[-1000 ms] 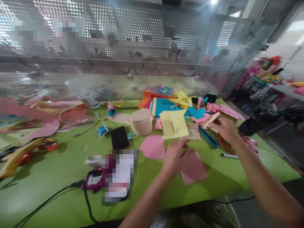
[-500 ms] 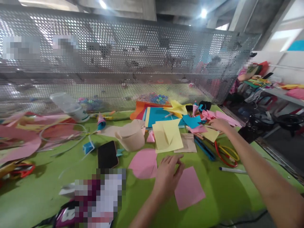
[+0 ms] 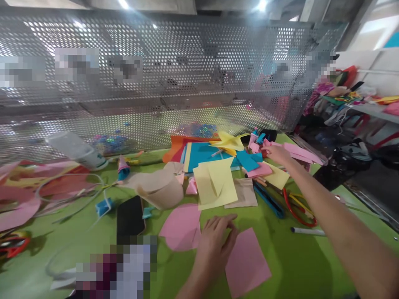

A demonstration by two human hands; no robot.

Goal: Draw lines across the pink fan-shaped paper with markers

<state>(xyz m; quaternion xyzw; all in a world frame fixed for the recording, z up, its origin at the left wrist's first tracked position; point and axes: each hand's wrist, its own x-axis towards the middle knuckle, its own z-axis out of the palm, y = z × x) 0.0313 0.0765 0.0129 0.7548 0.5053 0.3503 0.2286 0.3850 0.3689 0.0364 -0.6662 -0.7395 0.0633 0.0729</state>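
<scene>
My left hand [image 3: 218, 238] rests low over the green tabletop, fingers loosely spread and holding nothing. It lies between a rounded pink felt piece [image 3: 179, 228] and a squarish pink felt piece [image 3: 247, 263], close to the edges of both. Further off, my right hand [image 3: 278, 154] stretches to the scraps at the back right. Its index finger points out beside small pink scraps [image 3: 254, 147] and blue felt strips [image 3: 248, 162]; nothing shows in its grasp. Yellow felt [image 3: 215, 182], folded on top, lies in the middle, partly over a beige felt square [image 3: 245, 193].
Around the hands lie a phone [image 3: 131, 218], a blue pencil case [image 3: 269, 199], red-handled scissors [image 3: 301, 207], a marker [image 3: 308, 231] and a curled beige felt strip [image 3: 160, 187]. A white bottle [image 3: 76, 149] leans at the back left. Behind stands a perforated metal screen [image 3: 149, 83].
My right hand has moved slightly left and farther into the scraps. Its index finger now reaches out. The view has shifted a little; my left hand stays by the pink felt.
</scene>
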